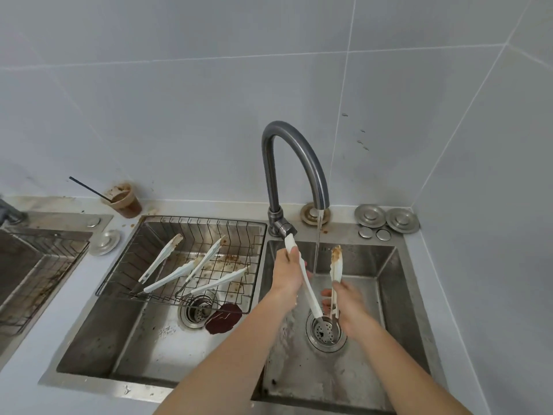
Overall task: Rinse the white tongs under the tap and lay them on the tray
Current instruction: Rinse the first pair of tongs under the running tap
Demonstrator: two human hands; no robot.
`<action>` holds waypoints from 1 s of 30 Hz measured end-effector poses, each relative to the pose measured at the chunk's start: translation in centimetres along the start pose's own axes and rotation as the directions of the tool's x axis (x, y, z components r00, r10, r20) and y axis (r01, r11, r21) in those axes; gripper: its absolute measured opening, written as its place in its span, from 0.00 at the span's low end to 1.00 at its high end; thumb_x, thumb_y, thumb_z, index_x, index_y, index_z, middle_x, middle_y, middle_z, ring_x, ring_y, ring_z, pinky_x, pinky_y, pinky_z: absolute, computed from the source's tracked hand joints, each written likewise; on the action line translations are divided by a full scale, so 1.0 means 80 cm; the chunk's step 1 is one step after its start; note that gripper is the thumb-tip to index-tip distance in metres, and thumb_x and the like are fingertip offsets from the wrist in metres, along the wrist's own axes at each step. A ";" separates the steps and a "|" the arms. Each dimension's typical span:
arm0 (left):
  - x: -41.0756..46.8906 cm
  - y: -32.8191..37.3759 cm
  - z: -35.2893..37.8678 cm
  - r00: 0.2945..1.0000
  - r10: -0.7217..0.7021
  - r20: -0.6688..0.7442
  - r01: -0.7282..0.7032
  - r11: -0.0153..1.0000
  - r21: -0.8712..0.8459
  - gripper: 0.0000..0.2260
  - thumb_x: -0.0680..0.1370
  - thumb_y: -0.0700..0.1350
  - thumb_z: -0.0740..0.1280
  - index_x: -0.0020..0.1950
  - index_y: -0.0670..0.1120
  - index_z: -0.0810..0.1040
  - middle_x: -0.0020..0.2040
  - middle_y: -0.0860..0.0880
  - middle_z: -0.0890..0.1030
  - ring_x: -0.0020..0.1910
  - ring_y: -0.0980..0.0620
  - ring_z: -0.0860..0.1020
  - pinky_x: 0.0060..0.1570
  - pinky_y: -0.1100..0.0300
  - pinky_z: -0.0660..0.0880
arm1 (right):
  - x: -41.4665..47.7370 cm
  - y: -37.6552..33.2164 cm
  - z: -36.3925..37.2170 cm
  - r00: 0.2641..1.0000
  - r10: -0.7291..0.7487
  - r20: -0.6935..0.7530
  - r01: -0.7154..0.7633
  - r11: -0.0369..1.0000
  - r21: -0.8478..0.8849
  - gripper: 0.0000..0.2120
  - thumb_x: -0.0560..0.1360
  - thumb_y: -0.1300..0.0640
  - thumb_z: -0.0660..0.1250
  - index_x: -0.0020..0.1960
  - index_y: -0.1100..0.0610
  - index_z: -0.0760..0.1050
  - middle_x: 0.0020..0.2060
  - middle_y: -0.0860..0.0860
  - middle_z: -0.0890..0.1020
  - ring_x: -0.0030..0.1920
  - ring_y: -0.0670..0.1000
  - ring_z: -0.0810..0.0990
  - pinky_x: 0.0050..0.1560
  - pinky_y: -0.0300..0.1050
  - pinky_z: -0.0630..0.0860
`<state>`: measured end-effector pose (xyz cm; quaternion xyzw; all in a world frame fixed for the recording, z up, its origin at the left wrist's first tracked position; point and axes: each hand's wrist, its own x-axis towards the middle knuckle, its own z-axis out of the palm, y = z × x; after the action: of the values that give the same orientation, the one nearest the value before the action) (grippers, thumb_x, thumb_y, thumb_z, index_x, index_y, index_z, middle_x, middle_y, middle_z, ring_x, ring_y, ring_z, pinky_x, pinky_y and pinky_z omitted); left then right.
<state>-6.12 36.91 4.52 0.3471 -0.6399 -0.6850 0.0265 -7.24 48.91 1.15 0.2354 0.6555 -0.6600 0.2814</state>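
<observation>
Left hand (285,271) grips one arm of the white tongs (309,290) and right hand (350,307) the other, spread over the right basin (389,265) under the running tap (294,151). Brown residue (337,250) on one tip: rinse probably midway, laying on the tray (209,218) not done.

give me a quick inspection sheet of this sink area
surface: steel double sink, stained, wet in the right basin.
job's things: white tongs held spread over the right drain, brown residue on one tip; tap running, stream falling between their arms; wire tray over the left basin holds more tongs.
clutter: cup of brown drink with black straw behind the tray; dark red patch by the left drain; metal plugs rear right.
hands: left hand grips one tong arm, right hand the other.
cables: nothing seen
surroundings: grey tiled walls; another sink far left.
</observation>
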 end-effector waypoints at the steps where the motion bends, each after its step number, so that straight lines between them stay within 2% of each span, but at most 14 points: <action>1: 0.000 0.001 -0.001 1.000 0.024 -0.004 -0.024 1.000 0.016 0.10 0.83 0.51 0.53 0.51 0.45 0.69 0.39 0.48 0.74 0.30 0.53 0.74 0.32 0.60 0.71 | 0.004 -0.004 0.004 1.000 -0.001 0.011 0.001 1.000 -0.018 0.08 0.81 0.61 0.55 0.56 0.59 0.70 0.39 0.58 0.78 0.30 0.52 0.76 0.27 0.44 0.74; 4: 0.000 0.001 -0.006 0.997 0.072 -0.027 -0.071 0.997 0.034 0.09 0.82 0.51 0.54 0.47 0.49 0.68 0.39 0.48 0.75 0.33 0.52 0.74 0.38 0.56 0.74 | 0.017 -0.014 0.016 0.999 -0.013 0.040 0.016 0.996 -0.093 0.09 0.79 0.66 0.53 0.56 0.63 0.70 0.37 0.59 0.77 0.30 0.53 0.77 0.28 0.45 0.75; 9: -0.002 -0.007 -0.016 0.994 0.094 -0.064 -0.090 0.994 0.062 0.14 0.82 0.52 0.54 0.57 0.42 0.69 0.42 0.47 0.75 0.40 0.49 0.75 0.45 0.51 0.75 | 0.030 -0.024 0.032 0.998 -0.035 0.047 0.045 0.971 -0.234 0.10 0.79 0.67 0.53 0.55 0.65 0.71 0.37 0.59 0.77 0.29 0.53 0.76 0.26 0.43 0.75; 11: -0.005 -0.010 -0.016 0.990 0.121 -0.074 -0.112 0.987 0.116 0.14 0.82 0.52 0.53 0.57 0.43 0.70 0.41 0.50 0.74 0.38 0.52 0.74 0.42 0.55 0.73 | 0.033 -0.024 0.037 0.998 -0.042 0.048 0.053 0.964 -0.261 0.10 0.79 0.64 0.54 0.54 0.65 0.72 0.35 0.58 0.77 0.26 0.52 0.76 0.24 0.43 0.73; 13: -0.010 -0.012 -0.015 0.984 0.156 -0.083 -0.140 0.975 0.171 0.12 0.82 0.52 0.53 0.54 0.46 0.69 0.38 0.52 0.74 0.35 0.56 0.73 0.35 0.62 0.70 | 0.035 -0.023 0.043 0.998 -0.043 0.040 0.053 0.958 -0.281 0.10 0.80 0.63 0.54 0.53 0.65 0.73 0.33 0.58 0.77 0.25 0.52 0.75 0.25 0.43 0.73; 15: -0.015 -0.013 -0.013 0.978 0.190 -0.087 -0.168 0.961 0.218 0.09 0.82 0.52 0.53 0.52 0.47 0.67 0.37 0.53 0.73 0.33 0.58 0.72 0.31 0.65 0.67 | 0.035 -0.022 0.050 0.998 -0.050 0.029 0.057 0.950 -0.308 0.11 0.78 0.62 0.55 0.50 0.67 0.75 0.32 0.59 0.78 0.25 0.53 0.76 0.25 0.43 0.73; 21: -0.024 -0.015 -0.013 0.979 0.179 -0.098 -0.154 0.962 0.224 0.08 0.82 0.52 0.53 0.53 0.49 0.66 0.38 0.54 0.75 0.35 0.59 0.75 0.29 0.69 0.67 | 0.026 -0.011 0.056 0.991 -0.127 -0.048 0.095 0.899 -0.428 0.17 0.80 0.56 0.56 0.39 0.64 0.75 0.28 0.56 0.77 0.24 0.52 0.73 0.24 0.41 0.68; 23: -0.027 -0.015 -0.012 0.981 0.174 -0.089 -0.152 0.966 0.210 0.07 0.82 0.52 0.54 0.53 0.50 0.66 0.40 0.55 0.75 0.37 0.60 0.75 0.31 0.68 0.68 | 0.025 -0.011 0.058 0.985 -0.170 -0.041 0.123 0.839 -0.530 0.21 0.80 0.53 0.55 0.38 0.65 0.77 0.34 0.60 0.80 0.31 0.56 0.78 0.31 0.44 0.72; 25: -0.030 -0.014 -0.010 0.981 0.177 -0.080 -0.158 0.966 0.203 0.07 0.82 0.52 0.54 0.52 0.50 0.66 0.40 0.56 0.75 0.38 0.59 0.75 0.33 0.67 0.67 | 0.025 -0.013 0.061 0.983 -0.183 -0.029 0.135 0.815 -0.564 0.24 0.80 0.50 0.55 0.45 0.69 0.79 0.42 0.64 0.82 0.45 0.61 0.81 0.44 0.51 0.76; 26: -0.031 -0.013 -0.010 0.980 0.183 -0.076 -0.164 0.964 0.210 0.07 0.82 0.52 0.54 0.52 0.49 0.66 0.40 0.55 0.75 0.38 0.59 0.74 0.33 0.67 0.67 | 0.024 -0.013 0.062 0.984 -0.174 -0.024 0.132 0.826 -0.549 0.25 0.80 0.49 0.55 0.47 0.69 0.79 0.44 0.64 0.82 0.47 0.62 0.81 0.47 0.53 0.76; 27: -0.031 -0.012 -0.010 0.979 0.189 -0.073 -0.170 0.962 0.216 0.07 0.82 0.52 0.54 0.52 0.49 0.66 0.40 0.55 0.75 0.37 0.59 0.74 0.32 0.67 0.67 | 0.024 -0.013 0.063 0.986 -0.166 -0.025 0.126 0.835 -0.536 0.24 0.80 0.50 0.55 0.47 0.69 0.79 0.44 0.63 0.82 0.45 0.61 0.81 0.46 0.52 0.77; 28: -0.031 -0.011 -0.011 0.978 0.197 -0.073 -0.177 0.960 0.216 0.08 0.82 0.52 0.54 0.52 0.49 0.66 0.40 0.55 0.75 0.37 0.59 0.74 0.31 0.67 0.67 | 0.023 -0.013 0.062 0.988 -0.152 -0.024 0.117 0.847 -0.518 0.22 0.80 0.51 0.55 0.46 0.68 0.79 0.41 0.62 0.82 0.40 0.59 0.81 0.40 0.48 0.78; 30: -0.029 -0.009 -0.017 0.974 0.211 -0.081 -0.192 0.961 0.197 0.09 0.82 0.52 0.54 0.53 0.47 0.68 0.39 0.55 0.75 0.35 0.60 0.74 0.31 0.68 0.68 | 0.018 -0.011 0.059 0.995 -0.095 0.021 0.093 0.878 -0.470 0.16 0.79 0.58 0.53 0.46 0.65 0.76 0.33 0.57 0.79 0.28 0.52 0.77 0.26 0.40 0.72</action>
<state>-3.35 37.00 4.97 0.3154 -0.7317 -0.5967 0.0957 -8.65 44.07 0.98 0.1290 0.8070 -0.4939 0.2968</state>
